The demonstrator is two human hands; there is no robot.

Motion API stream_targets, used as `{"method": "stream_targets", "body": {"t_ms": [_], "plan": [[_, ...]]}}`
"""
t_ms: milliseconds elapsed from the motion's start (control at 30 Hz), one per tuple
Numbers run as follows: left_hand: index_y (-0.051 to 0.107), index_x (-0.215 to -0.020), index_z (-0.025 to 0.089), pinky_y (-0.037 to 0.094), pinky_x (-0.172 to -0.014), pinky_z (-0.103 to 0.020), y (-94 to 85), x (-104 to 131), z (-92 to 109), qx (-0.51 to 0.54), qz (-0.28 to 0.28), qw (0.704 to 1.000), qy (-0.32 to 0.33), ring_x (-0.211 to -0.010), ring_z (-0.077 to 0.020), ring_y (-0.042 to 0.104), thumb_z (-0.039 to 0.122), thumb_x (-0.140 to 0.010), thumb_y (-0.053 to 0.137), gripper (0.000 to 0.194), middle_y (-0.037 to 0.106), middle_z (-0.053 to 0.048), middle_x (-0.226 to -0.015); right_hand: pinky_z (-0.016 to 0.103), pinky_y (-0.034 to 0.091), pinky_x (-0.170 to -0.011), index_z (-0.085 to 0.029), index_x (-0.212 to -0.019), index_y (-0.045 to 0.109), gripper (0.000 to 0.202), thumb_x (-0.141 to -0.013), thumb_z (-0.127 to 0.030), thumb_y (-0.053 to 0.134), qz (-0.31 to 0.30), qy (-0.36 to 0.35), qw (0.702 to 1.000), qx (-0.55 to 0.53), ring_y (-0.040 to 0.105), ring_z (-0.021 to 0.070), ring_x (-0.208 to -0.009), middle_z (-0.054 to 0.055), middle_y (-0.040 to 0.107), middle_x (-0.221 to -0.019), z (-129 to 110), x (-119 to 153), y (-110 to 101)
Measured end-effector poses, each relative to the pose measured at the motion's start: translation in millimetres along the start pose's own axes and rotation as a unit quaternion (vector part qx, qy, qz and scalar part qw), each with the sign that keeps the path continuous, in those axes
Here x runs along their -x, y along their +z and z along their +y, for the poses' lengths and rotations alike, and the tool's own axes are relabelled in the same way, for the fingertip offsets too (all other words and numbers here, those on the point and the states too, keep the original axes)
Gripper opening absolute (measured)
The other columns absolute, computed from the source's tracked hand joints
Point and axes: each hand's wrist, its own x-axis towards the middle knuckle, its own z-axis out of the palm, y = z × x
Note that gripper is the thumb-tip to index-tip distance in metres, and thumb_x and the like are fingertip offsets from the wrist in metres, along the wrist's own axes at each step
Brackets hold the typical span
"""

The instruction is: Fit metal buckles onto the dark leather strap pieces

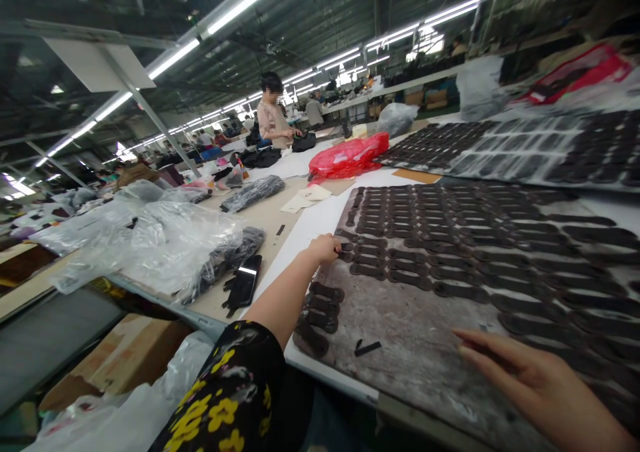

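My left hand (pixel 325 247) reaches to the far left part of a grey, stained board (pixel 410 319). Its fingers are pinched at the end of a dark bone-shaped piece (pixel 367 251) in the rows on the board; the fingertips are partly hidden. My right hand (pixel 530 375) hovers low over the right front of the board, fingers stretched out with nothing between them. Several more dark pieces (pixel 320 305) lie stacked by the board's left edge. A small black strip (pixel 368 349) lies on the bare part of the board.
A second board (pixel 450 165) with rows of dark pieces is behind. A red plastic bag (pixel 350 155), clear plastic bags (pixel 165 232) and a black phone (pixel 245 282) lie on the tables. A cardboard box (pixel 120 352) is below left. Another person (pixel 274 115) stands further back.
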Motion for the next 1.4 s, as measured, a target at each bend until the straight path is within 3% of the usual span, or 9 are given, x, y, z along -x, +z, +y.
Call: {"method": "stream_targets", "body": {"t_ms": [367, 567, 700, 900, 967, 1033, 1133, 1267, 1400], "plan": [[0.065, -0.082, 0.021, 0.045, -0.076, -0.029, -14.4, 5, 2, 0.022, -0.012, 0.999, 0.035, -0.089, -0.0227, 0.059, 0.019, -0.062, 0.063, 0.020, 0.064, -0.004, -0.091, 0.029, 0.057, -0.077, -0.024, -0.098, 0.071, 0.033, -0.081, -0.047, 0.056, -0.008, 0.008, 1.000, -0.027, 0.068, 0.0243, -0.089, 0.005, 0.071, -0.099, -4, 2, 4], [0.062, -0.070, 0.019, 0.044, -0.061, -0.022, -14.8, 12, -3, 0.145, -0.008, 0.988, 0.050, -0.067, -0.0147, 0.058, 0.019, -0.061, 0.065, 0.010, 0.060, 0.003, -0.064, 0.034, 0.057, -0.077, -0.022, -0.100, 0.071, 0.036, -0.081, -0.048, 0.056, -0.018, 0.015, 0.999, -0.040, 0.067, 0.0265, -0.089, 0.007, 0.071, -0.099, -8, 3, 3], [0.059, -0.071, 0.015, 0.044, -0.053, -0.022, -22.0, 18, -1, 0.244, 0.051, 0.968, 0.042, -0.057, -0.0124, 0.056, 0.023, -0.070, 0.060, 0.008, 0.058, 0.002, -0.061, 0.035, 0.056, -0.078, -0.022, -0.100, 0.071, 0.034, -0.082, -0.046, 0.056, -0.018, 0.018, 0.999, -0.048, 0.067, 0.0270, -0.089, 0.008, 0.071, -0.099, -11, 2, 1], [0.057, -0.084, 0.017, 0.049, -0.080, -0.031, -27.6, 81, 52, 0.320, 0.262, 0.908, 0.058, -0.083, -0.0154, 0.059, 0.029, -0.081, 0.052, 0.013, 0.061, -0.003, -0.085, 0.033, 0.055, -0.078, -0.022, -0.105, 0.068, 0.030, -0.083, -0.039, 0.056, 0.048, 0.008, 0.996, -0.077, 0.066, 0.0240, -0.088, 0.006, 0.071, -0.098, -28, -1, 5], [0.058, -0.076, 0.019, 0.044, -0.093, -0.039, -21.7, 114, 77, 0.312, 0.432, 0.832, 0.153, -0.087, -0.0161, 0.059, 0.022, -0.078, 0.059, 0.004, 0.060, -0.002, -0.085, 0.032, 0.055, -0.076, -0.022, -0.110, 0.065, 0.030, -0.084, -0.034, 0.056, 0.076, -0.009, 0.993, -0.090, 0.066, 0.0217, -0.085, 0.006, 0.070, -0.096, -37, -2, 7], [0.061, -0.074, 0.023, 0.037, -0.100, -0.047, -14.8, 143, 99, 0.265, 0.508, 0.783, 0.244, -0.090, -0.0159, 0.057, 0.012, -0.074, 0.063, 0.011, 0.057, 0.001, -0.083, 0.031, 0.054, -0.074, -0.022, -0.113, 0.063, 0.030, -0.084, -0.030, 0.057, 0.101, -0.036, 0.989, -0.098, 0.065, 0.0196, -0.082, 0.005, 0.069, -0.097, -45, -2, 9], [0.063, -0.077, 0.028, 0.035, -0.101, -0.052, -6.6, 170, 123, 0.233, 0.540, 0.757, 0.285, -0.091, -0.0158, 0.056, 0.004, -0.069, 0.065, 0.025, 0.052, 0.002, -0.084, 0.030, 0.054, -0.073, -0.021, -0.114, 0.062, 0.030, -0.085, -0.026, 0.057, 0.117, -0.080, 0.984, -0.111, 0.064, 0.0176, -0.079, 0.006, 0.067, -0.098, -56, 0, 10], [0.064, -0.077, 0.029, 0.037, -0.100, -0.053, 5.3, 177, 143, 0.281, 0.540, 0.742, 0.280, -0.086, -0.0150, 0.055, 0.006, -0.070, 0.065, 0.025, 0.051, 0.002, -0.084, 0.030, 0.053, -0.075, -0.025, -0.115, 0.061, 0.030, -0.086, -0.021, 0.055, 0.110, -0.133, 0.977, -0.129, 0.062, 0.0175, -0.084, 0.007, 0.065, -0.103, -64, 3, 10], [0.062, -0.078, 0.024, 0.041, -0.097, -0.046, 27.3, 172, 157, 0.444, 0.446, 0.735, 0.252, -0.077, -0.0126, 0.056, 0.011, -0.075, 0.062, 0.013, 0.056, 0.003, -0.077, 0.032, 0.050, -0.083, -0.024, -0.105, 0.066, 0.022, -0.085, -0.020, 0.057, 0.101, -0.168, 0.968, -0.155, 0.060, 0.0193, -0.096, 0.006, 0.065, -0.103, -69, 3, 12]]}}
